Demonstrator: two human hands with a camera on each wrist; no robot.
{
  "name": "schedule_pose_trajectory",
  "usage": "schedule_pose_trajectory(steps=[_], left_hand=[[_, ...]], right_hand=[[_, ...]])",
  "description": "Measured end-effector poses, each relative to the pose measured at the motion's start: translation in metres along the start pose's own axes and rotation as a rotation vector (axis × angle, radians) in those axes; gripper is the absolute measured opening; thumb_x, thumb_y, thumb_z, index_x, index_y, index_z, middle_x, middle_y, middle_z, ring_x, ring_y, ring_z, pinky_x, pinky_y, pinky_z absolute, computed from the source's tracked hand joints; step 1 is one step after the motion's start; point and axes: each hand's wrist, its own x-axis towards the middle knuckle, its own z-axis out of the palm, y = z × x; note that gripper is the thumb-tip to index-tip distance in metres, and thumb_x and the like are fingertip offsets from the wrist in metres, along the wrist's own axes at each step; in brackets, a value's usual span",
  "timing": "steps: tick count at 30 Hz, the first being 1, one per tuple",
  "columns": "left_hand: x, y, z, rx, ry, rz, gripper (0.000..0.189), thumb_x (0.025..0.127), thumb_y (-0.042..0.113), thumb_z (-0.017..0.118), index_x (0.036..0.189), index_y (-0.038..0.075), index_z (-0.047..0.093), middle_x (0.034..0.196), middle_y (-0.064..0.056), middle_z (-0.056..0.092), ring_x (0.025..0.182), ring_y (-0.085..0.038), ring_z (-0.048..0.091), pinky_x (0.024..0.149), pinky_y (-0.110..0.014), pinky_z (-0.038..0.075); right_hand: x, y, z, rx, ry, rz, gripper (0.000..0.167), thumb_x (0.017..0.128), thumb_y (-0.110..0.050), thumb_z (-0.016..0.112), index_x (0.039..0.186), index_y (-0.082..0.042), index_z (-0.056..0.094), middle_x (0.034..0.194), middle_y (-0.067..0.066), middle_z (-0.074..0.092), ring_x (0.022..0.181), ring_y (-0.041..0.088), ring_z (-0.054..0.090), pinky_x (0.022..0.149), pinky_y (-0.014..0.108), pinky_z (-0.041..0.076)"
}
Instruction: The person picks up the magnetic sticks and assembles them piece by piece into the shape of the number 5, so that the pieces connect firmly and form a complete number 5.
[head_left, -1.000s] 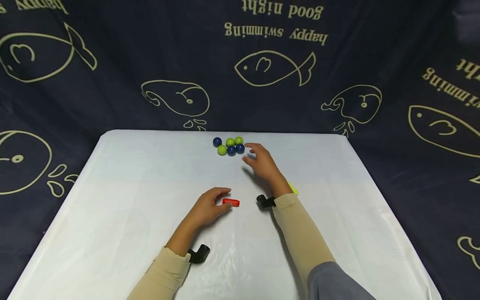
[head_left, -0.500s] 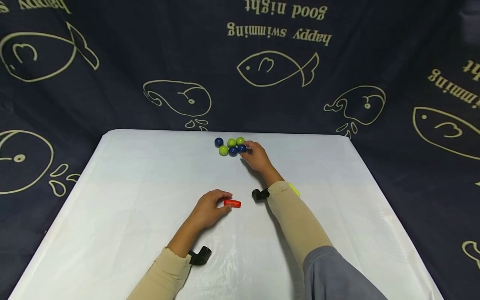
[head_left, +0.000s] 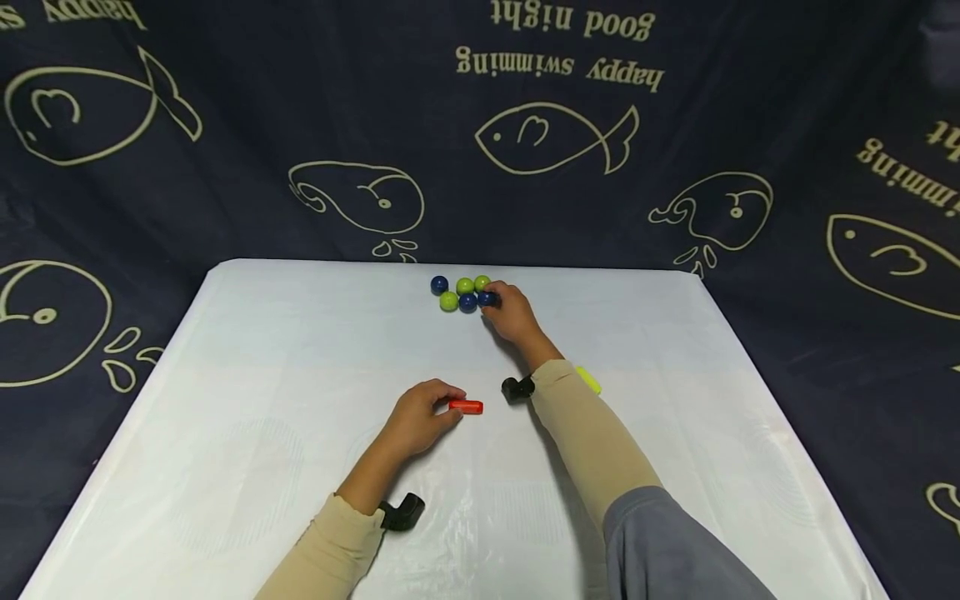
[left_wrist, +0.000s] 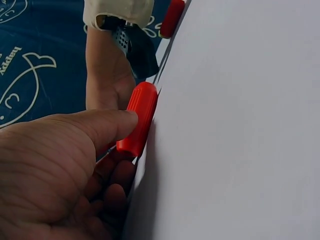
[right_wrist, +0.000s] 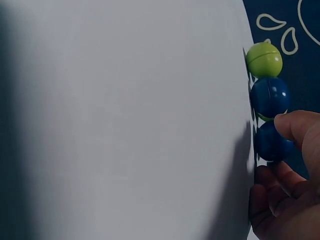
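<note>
My left hand (head_left: 420, 418) pinches a short red ribbed handle-like piece (head_left: 467, 407) between thumb and fingers, low over the white table. In the left wrist view the thumb presses on the near side of the red piece (left_wrist: 142, 117), with the fingers curled beneath. Toward the far edge, my right hand (head_left: 513, 315) pinches a dark blue ball (head_left: 486, 298) at the right end of a ball cluster. The right wrist view has the thumb on that blue ball (right_wrist: 270, 142) and fingertips at its other side; a second blue ball (right_wrist: 270, 97) sits close beside it.
Other balls in the group are green (head_left: 448, 301) and blue (head_left: 439, 285). A yellow piece (head_left: 588, 380) lies partly hidden behind the right forearm. The white table (head_left: 300, 350) backs onto a dark cloth (head_left: 450, 208) printed with fish and whales. Each wrist carries a black camera mount (head_left: 402, 512).
My right hand has moved slightly left to the cluster and its fingers have closed around the end blue ball. The left fingers have closed in on the red piece.
</note>
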Motion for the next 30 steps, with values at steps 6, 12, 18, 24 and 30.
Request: schedule_pose_trajectory(steps=[6, 12, 18, 24, 30], left_hand=[[0.000, 0.000, 0.001, -0.003, -0.014, -0.016, 0.026, 0.083, 0.010, 0.079, 0.108, 0.011, 0.075, 0.100, 0.003, 0.069, 0.094, -0.019, 0.061, 0.088, -0.041, 0.047], [0.000, 0.000, 0.001, 0.002, -0.015, -0.006, 0.027, 0.082, 0.009, 0.079, 0.109, 0.010, 0.074, 0.102, 0.001, 0.069, 0.098, -0.021, 0.062, 0.090, -0.042, 0.047], [0.001, 0.000, 0.001, 0.013, -0.026, -0.005, 0.028, 0.082, 0.010, 0.079, 0.109, 0.010, 0.074, 0.101, 0.002, 0.068, 0.096, -0.020, 0.061, 0.089, -0.041, 0.047], [0.003, 0.001, 0.002, 0.050, -0.028, 0.028, 0.027, 0.083, 0.009, 0.078, 0.109, 0.009, 0.074, 0.100, 0.000, 0.068, 0.092, -0.021, 0.060, 0.084, -0.041, 0.047], [0.007, 0.001, 0.005, 0.094, -0.030, 0.035, 0.024, 0.083, 0.012, 0.079, 0.106, 0.012, 0.075, 0.092, 0.004, 0.065, 0.080, -0.016, 0.053, 0.075, -0.036, 0.044]], right_hand=[[-0.002, 0.001, -0.001, 0.022, 0.014, 0.023, 0.037, 0.094, -0.012, 0.067, 0.128, -0.003, 0.056, 0.121, 0.017, 0.059, 0.109, 0.029, 0.056, 0.096, 0.040, 0.044], [-0.006, 0.002, 0.000, 0.043, 0.032, 0.033, 0.030, 0.095, -0.013, 0.067, 0.122, -0.004, 0.057, 0.118, 0.015, 0.061, 0.108, 0.027, 0.057, 0.095, 0.040, 0.045], [-0.013, 0.005, -0.001, 0.101, 0.046, 0.042, 0.031, 0.095, -0.015, 0.066, 0.123, -0.006, 0.058, 0.120, 0.014, 0.062, 0.102, 0.026, 0.056, 0.091, 0.041, 0.046], [-0.025, 0.007, -0.005, 0.147, 0.044, 0.044, 0.031, 0.095, -0.017, 0.066, 0.124, -0.008, 0.059, 0.126, 0.013, 0.062, 0.104, 0.026, 0.058, 0.091, 0.041, 0.046], [-0.040, 0.007, -0.006, 0.201, 0.024, 0.035, 0.030, 0.095, -0.017, 0.067, 0.123, -0.009, 0.059, 0.126, 0.011, 0.062, 0.103, 0.025, 0.059, 0.089, 0.040, 0.048]])
